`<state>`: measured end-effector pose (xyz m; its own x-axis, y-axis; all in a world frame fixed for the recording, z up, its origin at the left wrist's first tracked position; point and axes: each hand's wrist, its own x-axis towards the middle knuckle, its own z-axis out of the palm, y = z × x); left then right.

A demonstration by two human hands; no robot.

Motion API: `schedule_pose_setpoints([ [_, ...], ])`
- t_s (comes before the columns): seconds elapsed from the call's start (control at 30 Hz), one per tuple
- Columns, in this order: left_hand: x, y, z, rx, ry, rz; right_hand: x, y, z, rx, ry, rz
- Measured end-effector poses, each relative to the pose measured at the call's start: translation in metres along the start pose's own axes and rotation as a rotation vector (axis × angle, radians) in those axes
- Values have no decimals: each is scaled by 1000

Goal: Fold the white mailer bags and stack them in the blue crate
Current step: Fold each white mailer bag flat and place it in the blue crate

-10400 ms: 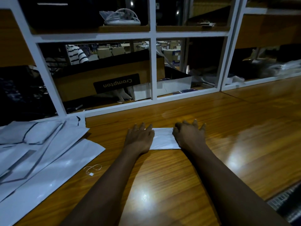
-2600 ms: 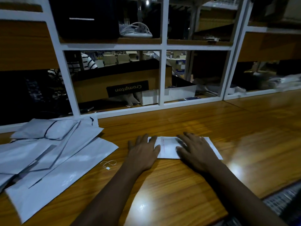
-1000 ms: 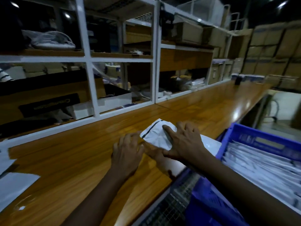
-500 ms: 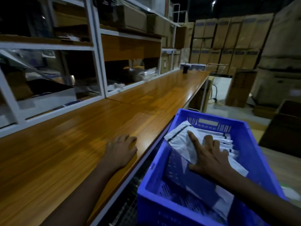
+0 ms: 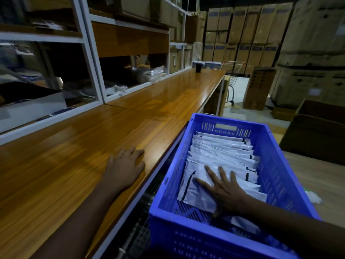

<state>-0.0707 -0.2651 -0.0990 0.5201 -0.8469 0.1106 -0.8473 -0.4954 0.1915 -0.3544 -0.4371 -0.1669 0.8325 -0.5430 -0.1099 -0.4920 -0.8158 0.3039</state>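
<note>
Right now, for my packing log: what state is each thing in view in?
Right hand: flat, pressing on the front bag.
Front bag: folded, lying against the row in the crate.
Row of bags: folded, filed one behind another.
Crate: partly filled, beside the counter.
Left hand: relaxed, resting on the counter.
Counter: bears only the left hand near its edge.

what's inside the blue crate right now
The blue crate holds a row of folded white mailer bags; the right hand presses flat on the nearest bag. Bare mesh floor shows at the near end. Whatever lies beneath the bags and hand is covered.
</note>
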Motion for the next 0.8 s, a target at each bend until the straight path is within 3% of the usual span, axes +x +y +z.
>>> schedule_pose_setpoints([
  [0.1,-1,1,0,-4,22,14,5,13,18,31,-68,92],
  [0.3,-3,0,-1,-19,10,13,13,24,8,-4,-68,97],
  [0.5,-4,2,-2,-9,8,8,30,35,1,-120,-1,-21],
  [0.63,-4,2,-1,-5,8,14,37,43,5,-93,-46,-33],
  [0.8,-3,1,1,2,15,9,47,41,12,66,28,-22],
])
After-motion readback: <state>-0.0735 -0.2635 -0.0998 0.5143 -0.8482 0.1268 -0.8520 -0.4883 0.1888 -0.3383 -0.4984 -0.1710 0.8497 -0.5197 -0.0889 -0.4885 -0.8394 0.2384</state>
